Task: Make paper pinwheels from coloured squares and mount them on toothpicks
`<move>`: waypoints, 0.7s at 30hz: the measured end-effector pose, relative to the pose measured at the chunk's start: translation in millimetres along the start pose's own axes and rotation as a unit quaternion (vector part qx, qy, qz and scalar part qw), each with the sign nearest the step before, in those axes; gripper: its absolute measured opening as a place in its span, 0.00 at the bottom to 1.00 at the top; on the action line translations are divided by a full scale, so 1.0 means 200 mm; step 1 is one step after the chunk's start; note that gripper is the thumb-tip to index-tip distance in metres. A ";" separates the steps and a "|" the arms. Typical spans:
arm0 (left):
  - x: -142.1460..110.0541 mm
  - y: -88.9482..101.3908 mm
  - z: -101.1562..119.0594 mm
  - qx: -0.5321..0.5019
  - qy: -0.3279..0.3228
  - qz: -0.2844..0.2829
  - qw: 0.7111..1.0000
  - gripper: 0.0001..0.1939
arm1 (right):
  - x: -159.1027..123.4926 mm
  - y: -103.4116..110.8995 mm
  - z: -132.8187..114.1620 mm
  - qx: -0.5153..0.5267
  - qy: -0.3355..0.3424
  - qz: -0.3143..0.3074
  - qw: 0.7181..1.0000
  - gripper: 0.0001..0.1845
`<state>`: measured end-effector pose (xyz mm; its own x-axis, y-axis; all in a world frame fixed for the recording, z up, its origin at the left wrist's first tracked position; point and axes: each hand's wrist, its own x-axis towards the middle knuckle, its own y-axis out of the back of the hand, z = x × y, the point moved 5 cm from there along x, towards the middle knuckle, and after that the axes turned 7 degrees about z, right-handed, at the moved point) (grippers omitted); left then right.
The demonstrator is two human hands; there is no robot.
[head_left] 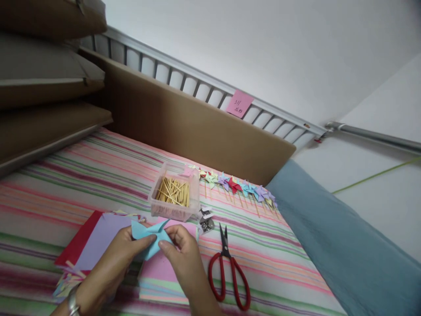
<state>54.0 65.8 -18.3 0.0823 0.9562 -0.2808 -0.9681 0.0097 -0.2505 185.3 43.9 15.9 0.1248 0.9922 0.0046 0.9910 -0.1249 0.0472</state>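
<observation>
Between my two hands I hold a light blue folded paper pinwheel [153,250], its pointed blades sticking up. My left hand [126,245] pinches its left side, thumb pressed on the front near the middle. On the other side my right hand [180,248] grips the paper between thumb and fingers. Under the hands lies a stack of coloured paper [161,270], pink on top. Left of it are red and purple sheets [98,241], with thin paper scraps [67,281] beside them. Red-handled scissors [226,263] rest to the right, slightly opened, apart from my hands.
A clear plastic box [174,213] of short wooden sticks stands behind the paper. Small boxes of metal pins [206,221] sit beside it. Finished pinwheels on sticks [235,186] lie in a row along a cardboard panel [197,131]. Stacked brown packages [49,92] rise at the left.
</observation>
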 end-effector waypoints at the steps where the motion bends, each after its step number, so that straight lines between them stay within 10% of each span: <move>1: 0.00 0.00 0.01 -0.008 -0.001 0.001 1.000 0.08 | 0.00 0.01 0.00 -0.004 0.001 -0.002 1.000 0.04; 14: -0.02 0.10 0.10 -0.034 0.009 -0.005 0.999 0.10 | 0.11 0.22 -0.07 -0.099 0.055 0.130 0.985 0.06; 21: 0.00 0.13 0.10 -0.044 -0.013 -0.017 0.999 0.14 | 0.55 0.01 -0.19 -0.305 0.085 0.059 0.947 0.06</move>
<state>24.1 72.2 -5.4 0.1083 0.9630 -0.2468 -0.9403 0.0187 -0.3399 199.8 153.1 55.5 0.1726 0.9637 0.2035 0.7518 -0.2624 0.6049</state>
